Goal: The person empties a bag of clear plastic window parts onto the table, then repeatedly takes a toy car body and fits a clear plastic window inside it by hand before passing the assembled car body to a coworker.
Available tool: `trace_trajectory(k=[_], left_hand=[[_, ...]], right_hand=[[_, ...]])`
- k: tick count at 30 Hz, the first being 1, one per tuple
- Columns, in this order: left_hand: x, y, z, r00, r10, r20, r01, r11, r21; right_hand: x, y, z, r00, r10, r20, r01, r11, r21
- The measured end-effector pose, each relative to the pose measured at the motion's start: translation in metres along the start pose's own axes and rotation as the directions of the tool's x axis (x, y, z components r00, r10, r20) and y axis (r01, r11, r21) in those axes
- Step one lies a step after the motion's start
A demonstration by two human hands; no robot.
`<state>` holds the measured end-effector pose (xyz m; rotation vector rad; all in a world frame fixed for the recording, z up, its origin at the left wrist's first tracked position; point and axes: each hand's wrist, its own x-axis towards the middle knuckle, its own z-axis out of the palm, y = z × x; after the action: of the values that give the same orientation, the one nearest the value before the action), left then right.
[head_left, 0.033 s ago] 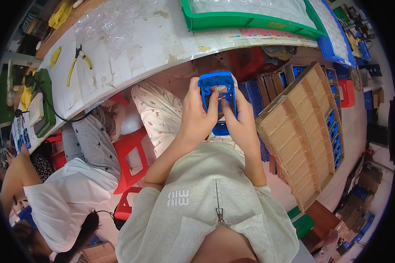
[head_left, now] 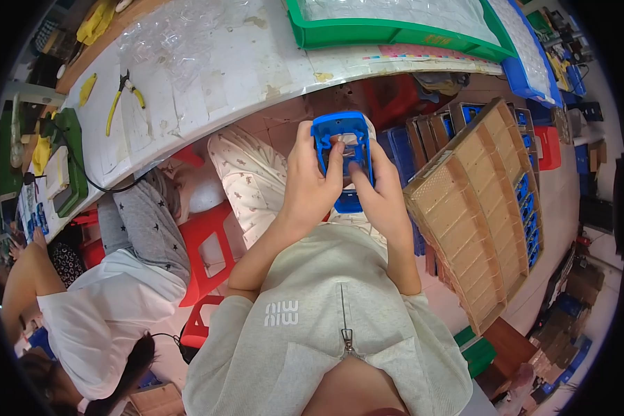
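A blue plastic housing (head_left: pixel 339 122), open-faced with a hollow inside, is held up over my lap between both hands. My left hand (head_left: pixel 310 166) wraps its left side, the thumb pressing inside the hollow beside a small clear piece (head_left: pixel 350 139). Round the right side goes my right hand (head_left: pixel 381 177), its thumb also reaching into the hollow. The fingers behind the housing are hidden. Just below, a second blue plastic part (head_left: pixel 349 202) shows between my wrists; whether it joins the housing I cannot tell.
Ahead stands a white worktable (head_left: pixel 222 83) with yellow-handled pliers (head_left: pixel 125 100), clear plastic pieces (head_left: pixel 166 45) and a green tray (head_left: pixel 395 33). At right, a brown divided tray (head_left: pixel 471 208) leans over stacked trays of blue parts. A co-worker (head_left: pixel 111 312) sits at left near a red stool (head_left: pixel 208 253).
The blue housing has tipped very slightly in my hands. My right thumb has slid a little lower inside it.
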<state>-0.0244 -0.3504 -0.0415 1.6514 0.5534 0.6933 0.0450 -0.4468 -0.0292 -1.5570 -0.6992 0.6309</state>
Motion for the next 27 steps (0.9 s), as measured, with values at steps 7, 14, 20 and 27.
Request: trace_trajectory(k=[7,14,20,27], left_hand=[[0.002,0.004,0.0,0.997,0.005,-0.078,-0.004,1.0,0.013],[0.001,0.009,0.001,0.996,0.001,-0.09,-0.001,1.0,-0.005],[-0.007,0.003,0.002,0.998,-0.046,0.043,0.051,0.992,-0.119],[-0.017,-0.006,0.01,0.974,-0.173,0.143,0.212,0.918,-0.335]], right_hand=[[-0.004,0.005,-0.004,0.997,0.01,0.079,-0.01,1.0,0.002],[-0.005,0.004,-0.002,0.998,0.052,0.034,-0.052,0.999,-0.005],[-0.006,0.006,-0.002,1.0,0.013,-0.026,-0.013,0.999,-0.031],[-0.006,0.005,0.001,0.996,-0.061,-0.069,0.057,0.997,-0.053]])
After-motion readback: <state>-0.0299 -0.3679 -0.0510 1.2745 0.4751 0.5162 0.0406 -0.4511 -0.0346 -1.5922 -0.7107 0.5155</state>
